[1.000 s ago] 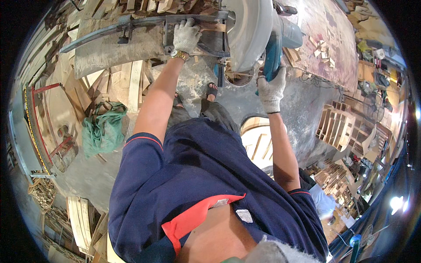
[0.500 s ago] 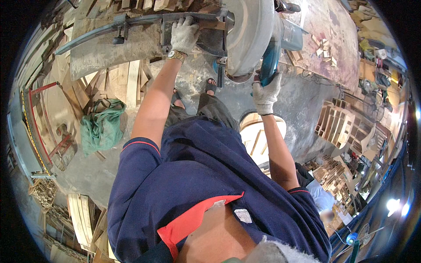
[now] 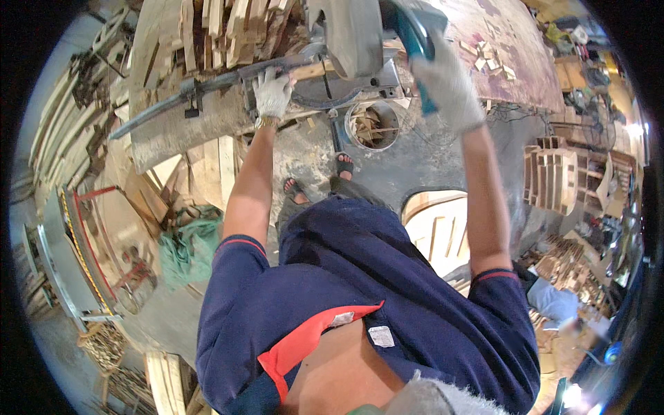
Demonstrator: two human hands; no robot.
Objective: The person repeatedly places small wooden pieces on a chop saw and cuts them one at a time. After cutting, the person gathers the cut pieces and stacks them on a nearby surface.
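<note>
Gripping the teal handle (image 3: 415, 41) of a grey chop saw (image 3: 353, 34), the gloved right hand (image 3: 446, 86) has its fingers curled shut around the grip, which runs through the fist and sticks out below it. The saw sits on the worn wooden bench (image 3: 180, 131), and everything else lies about that saw. Just left of it, the gloved left hand (image 3: 272, 93) presses down on a strip of wood (image 3: 308, 71) lying along the saw's metal rail (image 3: 194, 90); its fingers lie bent over the strip, which passes under them and runs on right toward the blade guard, though whether they clench it or only pin it flat cannot be told. Behind the saw, short timber offcuts (image 3: 221, 28) stand stacked on the bench. Below the saw, near the person's sandalled feet (image 3: 318, 178), a round bucket (image 3: 373, 126) on the floor holds wood scraps. Right of the saw, small blocks (image 3: 494, 61) lie scattered on a reddish board (image 3: 512, 41). Far below and left, a green cloth (image 3: 190, 245) is heaped on the floor.
</note>
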